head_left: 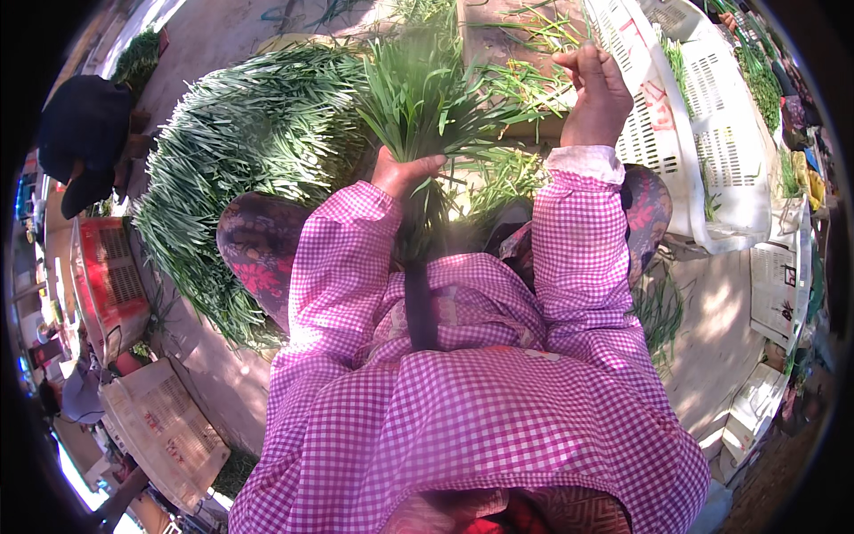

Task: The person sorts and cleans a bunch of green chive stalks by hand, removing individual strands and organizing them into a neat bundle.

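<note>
My left hand [402, 171] is wrapped around a bunch of garlic chives [414, 102], thumb across the front. The leaves fan out above the fist, and the lower stalks hang toward my lap. Off to the right and higher up, my right hand [598, 96] is closed in a pinch, apart from the bunch. Whatever may be between its fingertips is too small to make out. Loose green and yellowish leaves [525, 93] lie scattered beside that hand. A large heap of garlic chives [258, 125] spreads to the left of my left hand.
White slatted crates [734, 169] stand close on the right. To the left are a red crate [111, 267] and a pale crate [165, 432]. A person in a dark cap [84, 129] is beyond the heap. More leaf scraps [658, 311] lie by my right knee.
</note>
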A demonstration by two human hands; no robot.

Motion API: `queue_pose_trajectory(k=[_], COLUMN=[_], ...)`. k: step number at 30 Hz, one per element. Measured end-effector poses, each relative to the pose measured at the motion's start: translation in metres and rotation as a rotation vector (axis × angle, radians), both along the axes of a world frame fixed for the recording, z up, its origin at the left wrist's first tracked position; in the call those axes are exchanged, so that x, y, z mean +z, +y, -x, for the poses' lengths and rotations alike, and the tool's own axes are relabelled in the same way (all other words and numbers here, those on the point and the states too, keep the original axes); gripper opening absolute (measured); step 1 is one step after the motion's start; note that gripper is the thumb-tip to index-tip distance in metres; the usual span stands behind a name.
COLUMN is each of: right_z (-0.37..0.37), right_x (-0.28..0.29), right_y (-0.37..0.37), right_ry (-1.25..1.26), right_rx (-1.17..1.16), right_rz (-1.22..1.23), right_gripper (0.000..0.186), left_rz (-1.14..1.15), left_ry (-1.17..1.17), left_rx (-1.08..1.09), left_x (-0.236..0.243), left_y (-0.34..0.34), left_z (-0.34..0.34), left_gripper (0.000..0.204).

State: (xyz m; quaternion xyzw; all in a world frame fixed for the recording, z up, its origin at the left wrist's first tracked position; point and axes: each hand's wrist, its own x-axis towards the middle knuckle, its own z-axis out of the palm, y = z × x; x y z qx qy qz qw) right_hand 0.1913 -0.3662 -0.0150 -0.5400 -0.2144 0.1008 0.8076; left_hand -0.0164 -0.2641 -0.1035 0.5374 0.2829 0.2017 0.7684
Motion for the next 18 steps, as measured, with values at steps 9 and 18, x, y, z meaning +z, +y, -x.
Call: queue_pose_trajectory(k=[9,18], right_z=[0.028,0.039], right_x=[-0.002,-0.027], right_y=[0.008,0.019], right_ry=[-1.032,-0.898], right_rx=[-0.203,0.020], right_rz=[0.600,0.595], right_gripper=[0.012,0.015], left_rz=[-0.018,-0.043], left_ry=[0.023,-0.052], left_rx=[-0.012,-0.027], left_x=[-0.004,-0.003], left_y=[0.001,0.000], left_z=[-0.001,-0.003], left_gripper=[0.024,0.024])
